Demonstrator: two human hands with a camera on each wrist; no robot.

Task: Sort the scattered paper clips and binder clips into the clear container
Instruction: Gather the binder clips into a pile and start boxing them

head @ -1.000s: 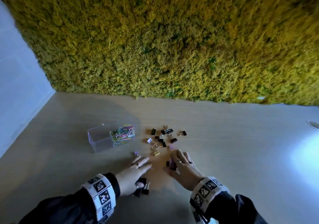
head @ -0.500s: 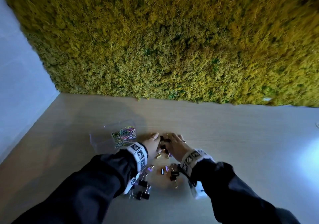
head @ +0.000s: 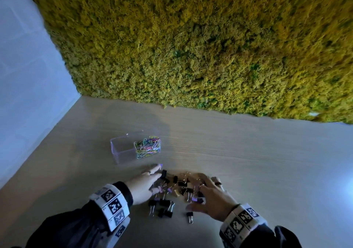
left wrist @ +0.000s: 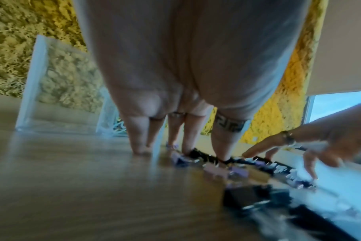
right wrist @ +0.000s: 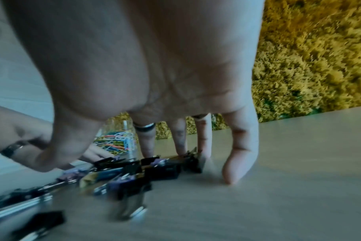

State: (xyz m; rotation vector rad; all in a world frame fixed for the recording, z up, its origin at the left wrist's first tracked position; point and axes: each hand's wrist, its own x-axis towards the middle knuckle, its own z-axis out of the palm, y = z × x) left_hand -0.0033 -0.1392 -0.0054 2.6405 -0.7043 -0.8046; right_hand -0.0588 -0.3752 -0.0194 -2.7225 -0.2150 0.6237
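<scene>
A heap of black, purple and gold binder clips (head: 176, 189) lies on the wooden table (head: 248, 161) between my two hands. My left hand (head: 147, 182) rests flat at the heap's left edge, fingers straight, fingertips (left wrist: 223, 154) touching the clips (left wrist: 247, 169). My right hand (head: 212, 194) spreads over the heap's right side, fingertips (right wrist: 233, 172) down on the table beside the clips (right wrist: 155, 168). Neither hand grips anything. The clear container (head: 133, 148) stands beyond my left hand, its right compartment full of coloured paper clips (head: 148, 146), its left compartment bare.
A mossy yellow-green wall (head: 191, 47) rises behind the table and a white wall (head: 28, 76) closes the left side. A few stray binder clips (head: 164, 208) lie nearer to me, one (head: 189, 217) by my right wrist.
Both hands reached forward to the far clips, then drew back toward me, raking the scattered binder clips into one heap between them.
</scene>
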